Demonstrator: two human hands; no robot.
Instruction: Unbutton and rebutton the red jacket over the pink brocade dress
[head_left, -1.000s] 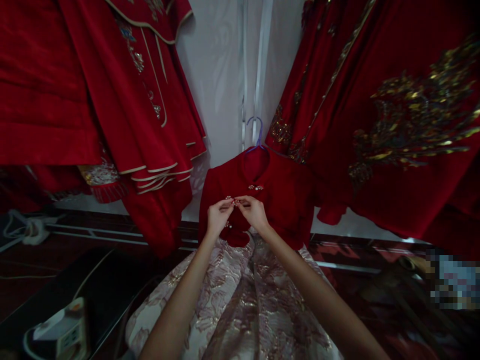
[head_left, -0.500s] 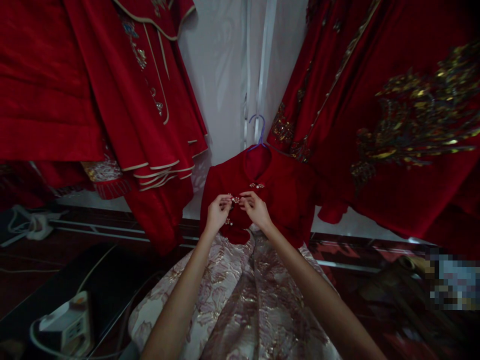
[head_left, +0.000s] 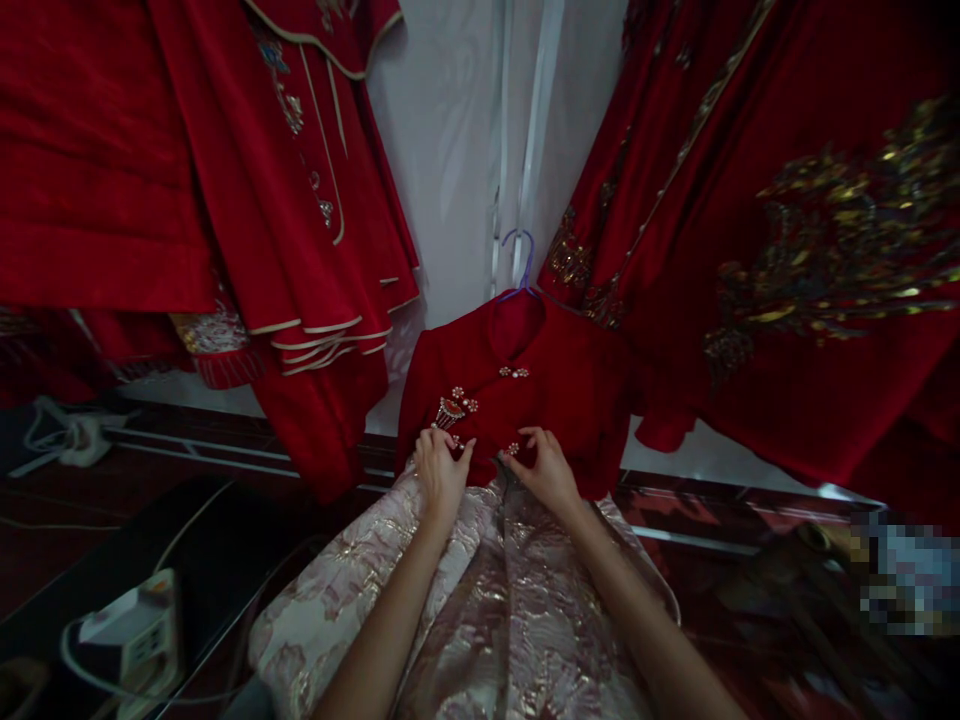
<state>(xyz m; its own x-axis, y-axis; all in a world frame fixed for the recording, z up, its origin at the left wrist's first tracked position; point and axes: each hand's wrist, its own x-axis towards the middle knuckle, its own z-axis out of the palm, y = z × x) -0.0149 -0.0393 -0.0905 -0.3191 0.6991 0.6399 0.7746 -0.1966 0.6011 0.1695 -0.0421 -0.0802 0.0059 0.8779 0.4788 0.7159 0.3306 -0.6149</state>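
A red jacket (head_left: 570,400) with a stand collar hangs on a thin purple hanger (head_left: 527,268). A fan-shaped beaded brooch (head_left: 452,410) with dangling strands sits on its front, beside flower-like beaded fasteners. At the lower front, my left hand (head_left: 441,468) is at a beaded button (head_left: 458,442), its thumb apart from the curled fingers. Opposite it, my right hand (head_left: 551,472) has thumb and forefinger spread around another beaded fastener (head_left: 513,449), close to the jacket's hem. Below hangs a pale, shiny floral skirt (head_left: 480,600). Whether the fingertips pinch any cloth is hard to make out.
Red garments (head_left: 247,200) with pale piping hang at left. Another red garment (head_left: 810,380) with gold sequins hangs at right. A power strip (head_left: 146,640) with a cord lies on a dark surface at lower left. Behind the hanger stands a white upright pole (head_left: 536,120).
Both hands have left the middle fastener and moved down to the lower one, with their fingers spread wider. The brooch and middle fasteners are now uncovered. The view has shifted slightly.
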